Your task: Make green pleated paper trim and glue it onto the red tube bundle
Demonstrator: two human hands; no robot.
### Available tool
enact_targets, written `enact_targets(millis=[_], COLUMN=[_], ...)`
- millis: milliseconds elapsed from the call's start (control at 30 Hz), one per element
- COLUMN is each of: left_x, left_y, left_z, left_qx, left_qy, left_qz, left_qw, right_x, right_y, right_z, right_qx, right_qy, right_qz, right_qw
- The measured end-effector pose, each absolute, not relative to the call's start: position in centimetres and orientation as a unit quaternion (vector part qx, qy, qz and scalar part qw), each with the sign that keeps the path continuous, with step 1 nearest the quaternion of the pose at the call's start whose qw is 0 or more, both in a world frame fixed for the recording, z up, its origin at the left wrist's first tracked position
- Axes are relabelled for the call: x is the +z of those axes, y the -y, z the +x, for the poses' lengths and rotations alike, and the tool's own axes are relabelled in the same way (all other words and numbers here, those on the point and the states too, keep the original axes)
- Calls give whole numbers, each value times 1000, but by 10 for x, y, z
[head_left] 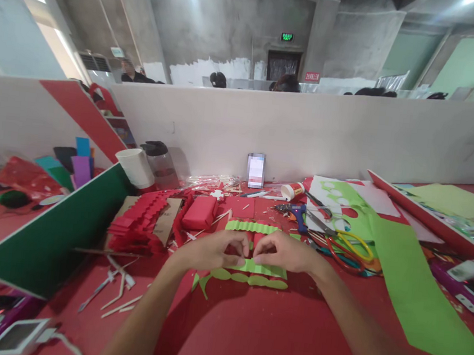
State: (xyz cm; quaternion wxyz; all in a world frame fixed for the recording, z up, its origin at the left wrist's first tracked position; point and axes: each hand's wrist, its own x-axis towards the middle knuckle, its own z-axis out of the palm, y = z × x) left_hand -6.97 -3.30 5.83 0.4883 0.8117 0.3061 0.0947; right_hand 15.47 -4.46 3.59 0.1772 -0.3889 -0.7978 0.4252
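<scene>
In front of me lies a small red paper craft piece (259, 239) edged with light green paper. My left hand (223, 249) is closed, thumb and fingertips pinching the near wavy green paper strip (267, 270). Facing it, my right hand (282, 253) pinches the same strip, its fingertips close to those of the left. Another wavy green strip (252, 226) runs along the far side of the piece. Along the near edge sits a row of rounded green paper scallops (251, 279). My fingers partly hide the middle of the piece.
Right of the piece are a blue glue gun (298, 215), scissors with yellow handles (355, 243) and green paper sheets (404, 274). To the left are folded red paper strips (139, 221), a red block (200, 213) and a green board (57, 232). A phone (256, 171) leans on the partition.
</scene>
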Motion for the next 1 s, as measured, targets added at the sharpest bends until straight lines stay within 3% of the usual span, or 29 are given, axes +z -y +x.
enact_targets(millis=[467,667,767,1000], left_x=[53,50,51,51], left_y=[26,25,26,29], left_z=[-76,-77,-76,-74], left_qx=[112,116,127,138], left_qy=[-296,-308,-310,-311], left_qz=[821,810,815,824], left_qw=[476,485,473,453], right_x=[39,37,27,17], right_y=[47,25,17,15], right_z=[171,224,261,276], right_qx=[395,181,14,-1], right_qy=[790,726,633,660], right_qz=[-412,-584,-720,-718], right_qw=[222,314,284,220])
